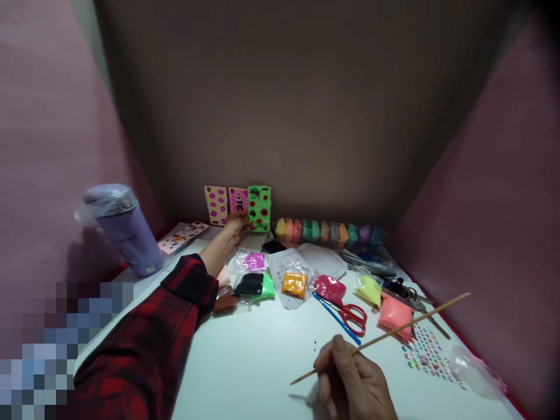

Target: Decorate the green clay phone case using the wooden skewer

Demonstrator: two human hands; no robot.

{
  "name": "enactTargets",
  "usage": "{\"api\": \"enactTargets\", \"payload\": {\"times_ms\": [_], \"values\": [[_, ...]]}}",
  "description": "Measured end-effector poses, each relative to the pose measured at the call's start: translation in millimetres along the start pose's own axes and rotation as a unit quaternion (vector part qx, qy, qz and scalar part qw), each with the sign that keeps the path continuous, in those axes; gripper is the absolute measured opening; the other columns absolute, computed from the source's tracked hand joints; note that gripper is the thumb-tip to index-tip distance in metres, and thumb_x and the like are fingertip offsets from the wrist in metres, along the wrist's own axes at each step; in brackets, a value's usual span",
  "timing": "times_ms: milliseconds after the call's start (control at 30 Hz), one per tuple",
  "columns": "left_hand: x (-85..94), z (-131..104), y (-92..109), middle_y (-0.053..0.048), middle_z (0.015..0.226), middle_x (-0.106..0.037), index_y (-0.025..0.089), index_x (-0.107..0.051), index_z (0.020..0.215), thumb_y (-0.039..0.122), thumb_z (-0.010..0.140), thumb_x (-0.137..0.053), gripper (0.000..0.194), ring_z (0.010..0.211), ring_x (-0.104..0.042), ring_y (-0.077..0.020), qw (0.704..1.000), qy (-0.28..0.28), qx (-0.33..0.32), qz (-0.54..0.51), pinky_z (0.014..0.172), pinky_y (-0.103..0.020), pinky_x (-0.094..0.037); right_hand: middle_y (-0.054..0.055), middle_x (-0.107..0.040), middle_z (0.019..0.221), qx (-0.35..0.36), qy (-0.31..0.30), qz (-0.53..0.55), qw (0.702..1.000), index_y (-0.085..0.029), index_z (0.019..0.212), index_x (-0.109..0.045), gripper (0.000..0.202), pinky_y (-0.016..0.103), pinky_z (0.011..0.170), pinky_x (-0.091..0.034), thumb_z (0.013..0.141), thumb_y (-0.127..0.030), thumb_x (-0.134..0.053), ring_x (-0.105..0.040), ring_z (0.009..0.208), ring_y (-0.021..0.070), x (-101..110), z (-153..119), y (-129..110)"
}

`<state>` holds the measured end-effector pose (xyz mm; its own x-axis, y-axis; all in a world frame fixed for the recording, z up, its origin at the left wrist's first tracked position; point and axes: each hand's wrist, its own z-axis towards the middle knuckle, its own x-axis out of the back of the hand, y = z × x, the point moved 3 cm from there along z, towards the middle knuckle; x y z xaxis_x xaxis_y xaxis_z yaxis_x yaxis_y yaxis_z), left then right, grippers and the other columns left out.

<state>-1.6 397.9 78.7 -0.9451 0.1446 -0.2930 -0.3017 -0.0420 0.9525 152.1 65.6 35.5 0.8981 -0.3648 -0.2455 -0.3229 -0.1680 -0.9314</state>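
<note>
Far from me, my left hand reaches to the back wall and grips the lower left edge of a green phone case decorated with red and black shapes. Beside it lean a pink case with a dark figure and a cream case with purple rings. Low in front, my right hand pinches a thin wooden skewer, its point slanting down to the left over the white table. Two tiny dark specks lie near that hand.
Several clay packets, including orange and black, lie mid-table over papers. Red-handled scissors and a blue pen-like tool lie nearby. A purple bottle stands left. Gem stickers and a clay row lie right and back.
</note>
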Motion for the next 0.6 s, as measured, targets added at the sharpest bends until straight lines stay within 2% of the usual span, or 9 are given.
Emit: {"api": "enactTargets", "payload": {"times_ms": [67, 167, 267, 333, 400, 500, 600], "values": [[3.0, -2, 9, -0.001, 0.070, -0.064, 0.009, -0.062, 0.088, 0.022, 0.082, -0.061, 0.014, 0.059, -0.059, -0.0106, 1.000, 0.023, -0.007, 0.003, 0.059, -0.026, -0.050, -0.002, -0.041, 0.047, 0.053, 0.008, 0.004, 0.999, -0.014, 0.056, -0.060, 0.057, 0.017, 0.035, -0.029, 0.072, -0.068, -0.055, -0.034, 0.039, 0.0055, 1, 0, -5], [8.6, -7, 26, 0.001, 0.061, -0.061, 0.010, -0.062, 0.087, 0.017, 0.074, -0.065, 0.015, 0.051, -0.055, -0.0097, 0.998, 0.053, -0.017, 0.005, 0.052, -0.023, -0.047, 0.002, -0.047, 0.069, 0.114, 0.009, 0.046, 0.992, -0.015, 0.051, -0.056, 0.052, 0.020, 0.040, -0.038, 0.077, -0.060, -0.056, -0.042, 0.050, 0.0086, 0, -1, -12], [9.3, -24, 43, 0.002, 0.056, -0.059, 0.012, -0.063, 0.082, 0.007, 0.064, -0.067, 0.019, 0.048, -0.053, -0.0095, 0.999, 0.047, -0.014, 0.002, 0.049, -0.020, -0.043, 0.004, -0.051, 0.076, 0.173, -0.005, 0.063, 0.983, -0.016, 0.056, -0.058, 0.042, 0.023, 0.051, -0.043, 0.080, -0.051, -0.057, -0.047, 0.061, 0.0124, 0, -1, -19], [3.7, -46, 49, 0.000, 0.060, -0.062, 0.012, -0.063, 0.078, 0.004, 0.061, -0.067, 0.019, 0.051, -0.055, -0.0099, 1.000, 0.012, 0.003, -0.001, 0.051, -0.020, -0.044, 0.003, -0.051, 0.072, 0.180, -0.017, 0.048, 0.982, -0.017, 0.067, -0.065, 0.035, 0.023, 0.053, -0.042, 0.080, -0.049, -0.059, -0.047, 0.062, 0.0131, 2, 0, -19], [-7.3, -76, 50, -0.003, 0.064, -0.064, 0.011, -0.065, 0.077, 0.004, 0.059, -0.068, 0.019, 0.051, -0.055, -0.0100, 0.998, -0.045, 0.040, -0.003, 0.050, -0.020, -0.042, 0.002, -0.051, 0.070, 0.158, -0.017, 0.029, 0.987, -0.018, 0.080, -0.068, 0.031, 0.022, 0.054, -0.041, 0.079, -0.048, -0.062, -0.046, 0.061, 0.0121, 5, 3, -17], [-29.0, -125, 44, -0.007, 0.068, -0.065, 0.009, -0.068, 0.075, 0.009, 0.060, -0.072, 0.016, 0.054, -0.057, -0.0121, 0.987, -0.123, 0.105, -0.006, 0.052, -0.023, -0.043, 0.001, -0.058, 0.084, 0.106, 0.002, 0.020, 0.994, -0.020, 0.094, -0.069, 0.033, 0.020, 0.061, -0.044, 0.073, -0.045, -0.070, -0.049, 0.065, 0.0103, 10, 9, -12], [-50.4, -165, 34, -0.007, 0.072, -0.066, 0.011, -0.069, 0.074, 0.011, 0.061, -0.074, 0.013, 0.061, -0.059, -0.0134, 0.971, -0.176, 0.160, -0.014, 0.061, -0.025, -0.045, 0.002, -0.062, 0.095, 0.071, -0.006, 0.050, 0.996, -0.021, 0.107, -0.065, 0.042, 0.020, 0.065, -0.045, 0.071, -0.043, -0.072, -0.052, 0.068, 0.0094, 10, 13, -10]]}}
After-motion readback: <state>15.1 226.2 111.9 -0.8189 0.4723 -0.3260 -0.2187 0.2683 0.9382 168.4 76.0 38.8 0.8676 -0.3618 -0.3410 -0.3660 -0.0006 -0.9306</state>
